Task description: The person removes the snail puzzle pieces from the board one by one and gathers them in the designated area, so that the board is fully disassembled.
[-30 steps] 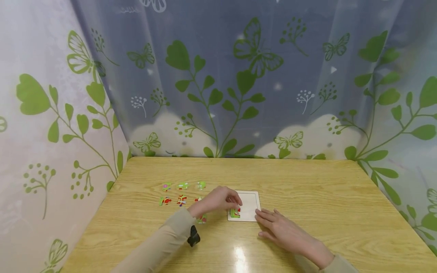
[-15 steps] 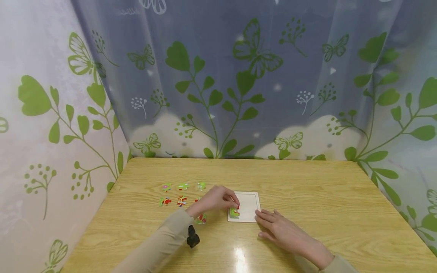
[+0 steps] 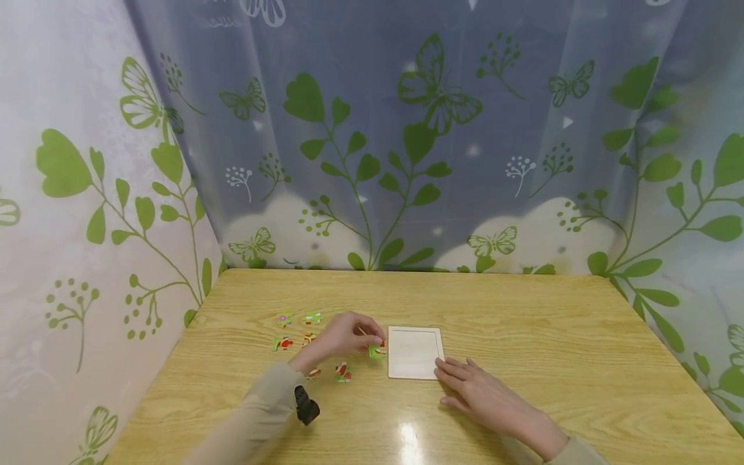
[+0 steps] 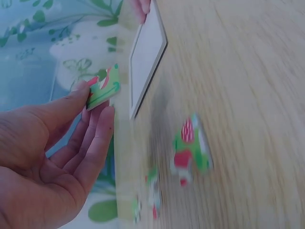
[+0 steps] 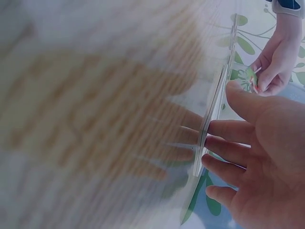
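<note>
My left hand (image 3: 343, 334) pinches a green and red puzzle piece (image 4: 105, 86) between thumb and fingers, just left of a square white puzzle tray (image 3: 414, 352). In the left wrist view the piece is lifted clear of the table. The tray's inside, bordered by a thin dark line, shows no piece in it. My right hand (image 3: 485, 395) has its fingers extended, and the fingertips (image 5: 209, 128) touch the tray's right edge near its lower corner. Left of the tray lie loose puzzle pieces, such as a red and green one (image 3: 343, 372); my left hand partly hides some of them.
Further loose pieces lie at the left, among them a red one (image 3: 283, 343), a pink-and-green one (image 3: 284, 320) and a green one (image 3: 312, 318). The wooden table (image 3: 535, 329) ends at a patterned curtain (image 3: 372, 161) behind and at both sides.
The green and red piece has left the tray's lower left corner. My left hand has carried it up and to the left. My right hand has stayed at the tray's edge.
</note>
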{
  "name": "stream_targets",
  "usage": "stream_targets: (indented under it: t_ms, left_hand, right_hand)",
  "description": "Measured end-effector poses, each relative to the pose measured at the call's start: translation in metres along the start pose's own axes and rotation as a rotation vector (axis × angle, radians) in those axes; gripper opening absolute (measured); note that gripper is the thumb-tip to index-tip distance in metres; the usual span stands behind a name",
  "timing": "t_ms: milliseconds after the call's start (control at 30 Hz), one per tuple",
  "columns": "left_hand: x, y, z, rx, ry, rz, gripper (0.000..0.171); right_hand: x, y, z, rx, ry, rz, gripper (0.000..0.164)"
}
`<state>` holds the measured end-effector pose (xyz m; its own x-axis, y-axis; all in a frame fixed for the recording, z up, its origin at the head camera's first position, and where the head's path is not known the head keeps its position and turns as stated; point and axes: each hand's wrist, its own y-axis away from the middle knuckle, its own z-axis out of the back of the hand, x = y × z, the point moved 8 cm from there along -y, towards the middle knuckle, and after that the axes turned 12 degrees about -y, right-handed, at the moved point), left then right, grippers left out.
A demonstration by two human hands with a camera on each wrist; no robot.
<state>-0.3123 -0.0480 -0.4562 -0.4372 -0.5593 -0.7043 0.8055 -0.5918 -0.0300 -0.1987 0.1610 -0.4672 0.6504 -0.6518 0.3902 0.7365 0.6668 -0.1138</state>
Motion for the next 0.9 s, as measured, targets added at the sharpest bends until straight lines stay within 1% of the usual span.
stream_targets:
  t_ms: [167, 367, 467, 633, 767, 900]
  left_hand:
    - [0.013, 0.015, 0.020, -0.038, 0.030, 0.029, 0.013]
    - [0.030, 0.037, 0.041, -0.076, 0.045, 0.069, 0.018]
    - [0.039, 0.049, 0.049, -0.086, 0.028, 0.094, 0.018]
    - [0.058, 0.072, 0.064, -0.133, -0.024, 0.132, 0.014]
    - [0.074, 0.092, 0.077, -0.166, -0.018, 0.169, 0.016]
    - [0.088, 0.109, 0.085, -0.173, -0.014, 0.205, 0.018]
  right_hand:
    - [0.000, -0.001, -0.001, 0.006, 0.004, 0.002, 0.053]
    - [-0.001, -0.002, 0.000, 0.017, -0.002, -0.008, 0.053]
    - [-0.001, -0.002, 0.000, 0.015, -0.004, -0.003, 0.054]
    - [0.001, -0.002, 0.002, 0.000, 0.005, 0.017, 0.053]
    - [0.002, -0.003, 0.001, -0.001, 0.010, 0.013, 0.054]
    - [0.001, -0.003, 0.001, 0.004, 0.002, 0.006, 0.056]
